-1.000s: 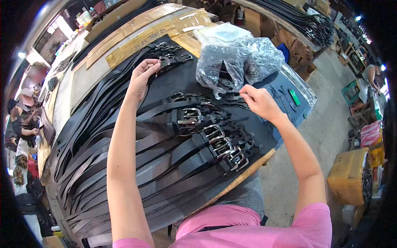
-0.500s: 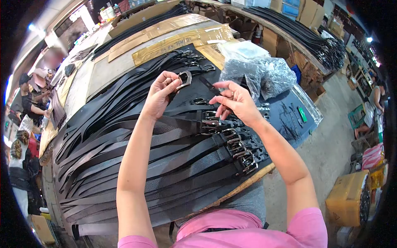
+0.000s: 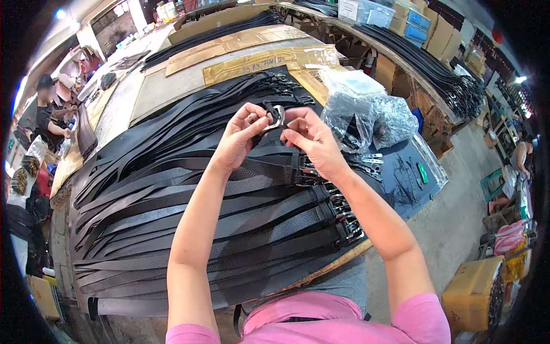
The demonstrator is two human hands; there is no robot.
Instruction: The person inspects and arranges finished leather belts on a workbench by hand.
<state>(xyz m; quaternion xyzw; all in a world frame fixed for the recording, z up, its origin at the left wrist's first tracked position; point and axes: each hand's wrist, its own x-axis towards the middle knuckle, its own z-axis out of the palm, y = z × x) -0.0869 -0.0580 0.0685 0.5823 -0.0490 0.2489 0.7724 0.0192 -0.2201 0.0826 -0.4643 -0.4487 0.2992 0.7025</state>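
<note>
My left hand (image 3: 242,133) is closed round a metal belt buckle (image 3: 278,116) with a black strap at it, held above the middle of the table. Close against the buckle's right side is my right hand (image 3: 312,143), its fingers bent and partly blurred; what they pinch is too small to make out. Beneath both hands lie many black belts (image 3: 252,226) side by side, their buckles (image 3: 342,212) bunched toward the right. Another group of belts (image 3: 200,103) lies farther back, with metal buckles (image 3: 283,85) at its right end.
Clear plastic bags (image 3: 372,117) lie behind my right hand. A green object (image 3: 422,172) sits at the table's right side. Cardboard (image 3: 269,60) covers the back. One person (image 3: 48,114) is at the far left, another (image 3: 522,157) at the far right. A taped carton (image 3: 472,292) stands on the floor.
My left hand and the buckle have moved right in the view. My right hand has come to the buckle, its fingers now bent in beside it. The view has shifted slightly.
</note>
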